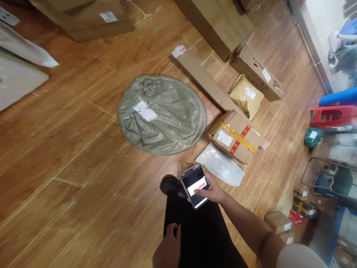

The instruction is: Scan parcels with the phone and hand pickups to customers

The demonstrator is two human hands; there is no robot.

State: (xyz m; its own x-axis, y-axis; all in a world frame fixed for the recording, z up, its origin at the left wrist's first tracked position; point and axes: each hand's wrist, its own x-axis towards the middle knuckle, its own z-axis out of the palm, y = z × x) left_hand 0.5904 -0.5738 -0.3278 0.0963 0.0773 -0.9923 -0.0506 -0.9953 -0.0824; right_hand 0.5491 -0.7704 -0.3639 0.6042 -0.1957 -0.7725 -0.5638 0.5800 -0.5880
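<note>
A smartphone (194, 188) with a lit screen is gripped in my right hand (213, 190), whose thumb lies over the display. On that screen are a white pop-up box and a small red strip; the writing is too small to read. My left hand (169, 245) hangs beside my dark trousers, fingers curled in, with nothing visible in it. Beyond the phone, a large round parcel in grey-green wrap (167, 115) lies flat on the wooden floor, bearing a white label. A white plastic mailer (220, 165) lies just right of the phone.
Right of the round parcel are a taped carton (235, 136), a long flat carton (203, 76), a yellow padded mailer (245, 95) and a narrow box (258, 72). Larger cartons (214, 26) stand behind. A red stool (331, 116) and a metal-framed chair (331, 178) are far right.
</note>
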